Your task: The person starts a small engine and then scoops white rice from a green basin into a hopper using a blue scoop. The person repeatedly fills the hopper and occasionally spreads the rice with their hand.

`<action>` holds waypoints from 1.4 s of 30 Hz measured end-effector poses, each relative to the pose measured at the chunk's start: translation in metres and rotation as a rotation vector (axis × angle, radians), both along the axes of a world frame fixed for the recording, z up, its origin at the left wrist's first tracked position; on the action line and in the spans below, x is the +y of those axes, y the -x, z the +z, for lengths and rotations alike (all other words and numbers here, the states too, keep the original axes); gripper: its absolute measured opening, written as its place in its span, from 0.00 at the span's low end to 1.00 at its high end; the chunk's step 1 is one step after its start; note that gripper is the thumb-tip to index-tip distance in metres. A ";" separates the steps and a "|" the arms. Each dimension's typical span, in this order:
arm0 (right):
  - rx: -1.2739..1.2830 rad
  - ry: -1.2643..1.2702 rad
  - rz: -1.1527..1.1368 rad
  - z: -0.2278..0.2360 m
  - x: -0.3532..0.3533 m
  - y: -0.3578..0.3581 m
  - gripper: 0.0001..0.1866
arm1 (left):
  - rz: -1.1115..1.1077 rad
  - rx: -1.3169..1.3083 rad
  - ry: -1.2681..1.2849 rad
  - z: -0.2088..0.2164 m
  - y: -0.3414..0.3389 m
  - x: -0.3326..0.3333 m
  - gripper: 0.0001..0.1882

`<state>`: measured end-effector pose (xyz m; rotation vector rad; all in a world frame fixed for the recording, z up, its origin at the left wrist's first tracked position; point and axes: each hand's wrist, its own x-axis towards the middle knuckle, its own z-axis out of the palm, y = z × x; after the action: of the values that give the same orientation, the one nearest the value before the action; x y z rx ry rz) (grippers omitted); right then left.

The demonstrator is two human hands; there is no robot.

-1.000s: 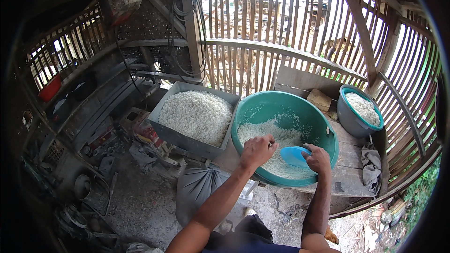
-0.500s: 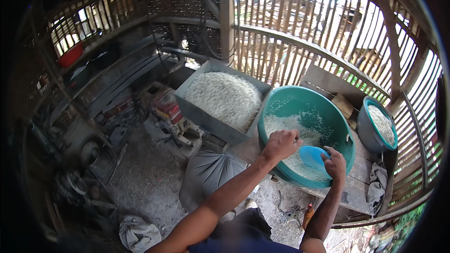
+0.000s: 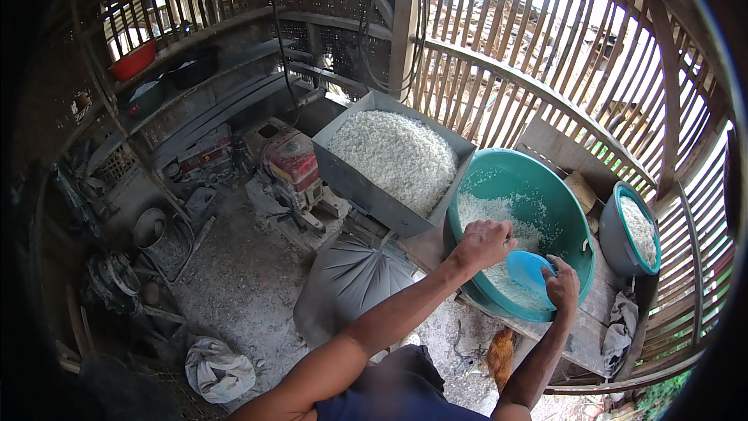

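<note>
A large green tub (image 3: 573, 187) stands in front of me on a wooden bench, with white rice-like grains (image 3: 506, 218) over its bottom and stuck to its inner wall. My right hand (image 3: 562, 284) grips a light-blue plastic bowl (image 3: 530, 270) by its right edge, low inside the tub's near right part. Above the grains on the tub's near left side is my left hand (image 3: 485, 244), its fingers curled in. Whatever those fingers may hold is hidden.
Left of the tub, a metal hopper (image 3: 405, 222) is heaped with similar grains. A grey basin (image 3: 615, 226) of grains stands right. Below are a tied grey sack (image 3: 343, 288), a red engine (image 3: 292, 160) and a brown chicken (image 3: 500, 359). Slatted walls (image 3: 499, 47) enclose the space.
The view has shifted, so the surroundings sit farther right. More of the chicken shows beside my right forearm. My right hand still grips the blue bowl; my left fingers remain curled.
</note>
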<state>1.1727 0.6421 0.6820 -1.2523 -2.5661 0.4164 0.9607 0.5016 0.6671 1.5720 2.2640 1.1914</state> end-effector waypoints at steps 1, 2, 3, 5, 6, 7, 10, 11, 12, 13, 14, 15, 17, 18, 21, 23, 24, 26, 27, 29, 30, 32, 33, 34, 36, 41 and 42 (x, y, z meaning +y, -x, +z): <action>0.007 -0.003 -0.001 0.000 0.000 0.000 0.21 | -0.003 -0.005 0.003 0.001 0.000 0.000 0.15; 0.000 -0.003 0.000 0.000 0.000 0.000 0.21 | -0.005 -0.008 0.008 0.001 0.000 -0.001 0.15; 0.009 -0.006 0.006 0.001 -0.001 0.000 0.21 | -0.006 -0.011 0.013 0.002 0.000 -0.001 0.15; 0.015 -0.006 0.007 0.001 -0.002 0.001 0.21 | -0.004 -0.012 0.018 0.002 0.000 -0.001 0.15; 0.011 -0.003 0.003 0.002 -0.002 0.001 0.21 | -0.001 -0.011 0.016 0.002 0.000 -0.001 0.15; 0.022 -0.001 0.006 0.002 -0.002 0.001 0.21 | 0.003 -0.010 0.014 0.002 0.000 -0.001 0.15; 0.035 0.010 0.013 0.003 -0.003 0.001 0.21 | 0.013 0.013 0.016 -0.001 -0.001 0.000 0.15; 0.025 0.010 0.008 0.003 -0.003 0.001 0.21 | 0.019 0.024 0.015 -0.002 -0.001 0.001 0.15; 0.030 0.011 0.008 0.003 -0.003 0.001 0.21 | 0.021 0.029 0.009 -0.003 -0.001 0.001 0.15; 0.050 0.016 0.016 0.003 -0.003 0.001 0.21 | 0.020 0.026 0.005 -0.003 -0.001 0.002 0.15; 0.032 0.011 0.008 0.003 -0.003 0.001 0.21 | 0.021 0.033 0.009 -0.004 -0.001 0.002 0.15; 0.027 0.010 0.009 0.002 -0.003 0.001 0.21 | 0.020 0.031 0.015 -0.004 -0.001 0.002 0.15; 0.021 0.010 0.004 0.002 -0.003 0.001 0.21 | 0.018 0.025 0.023 -0.003 -0.001 0.002 0.15; 0.020 0.010 -0.001 0.002 -0.003 0.001 0.21 | 0.017 0.020 0.026 -0.002 -0.001 0.002 0.15; 0.011 0.007 0.000 0.002 -0.002 0.001 0.22 | 0.010 0.010 0.016 -0.002 -0.001 0.001 0.15; 0.008 0.003 0.001 0.001 -0.001 -0.001 0.22 | 0.006 0.003 0.006 -0.003 -0.001 0.001 0.15; 0.011 0.001 0.001 0.000 0.000 -0.002 0.22 | 0.006 -0.001 0.001 -0.003 -0.001 0.002 0.15; 0.012 -0.012 0.004 -0.002 0.003 -0.003 0.21 | 0.000 -0.014 0.007 -0.006 -0.001 0.005 0.15; 0.014 -0.021 0.019 -0.003 0.004 -0.004 0.21 | 0.004 -0.021 0.021 -0.007 -0.001 0.007 0.15; 0.034 -0.022 0.061 -0.006 0.006 -0.004 0.21 | 0.020 -0.022 -0.016 -0.008 0.000 0.007 0.15; 0.073 -0.019 0.100 -0.007 0.007 -0.004 0.21 | -0.003 -0.003 -0.031 -0.009 0.000 0.007 0.14; 0.041 -0.086 0.100 -0.008 0.008 -0.004 0.22 | 0.005 0.024 -0.062 -0.008 -0.001 0.006 0.14; 0.036 -0.057 0.095 -0.009 0.009 -0.003 0.22 | 0.017 0.014 -0.074 -0.008 -0.002 0.005 0.14; 0.029 -0.030 0.080 -0.009 0.010 -0.002 0.22 | 0.019 0.003 -0.088 -0.007 -0.003 0.004 0.14; 0.020 0.006 0.050 -0.007 0.009 -0.001 0.22 | 0.032 0.009 -0.092 -0.006 -0.004 0.002 0.14; 0.053 0.046 0.024 -0.003 0.005 0.000 0.22 | 0.008 -0.004 -0.078 0.000 -0.004 0.000 0.14; 0.021 0.024 0.015 -0.003 0.004 0.001 0.22 | 0.010 -0.003 -0.077 0.000 -0.004 0.000 0.14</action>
<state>1.1719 0.6457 0.6795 -1.2309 -2.5623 0.4623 0.9643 0.5013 0.6670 1.5854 2.2525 1.2980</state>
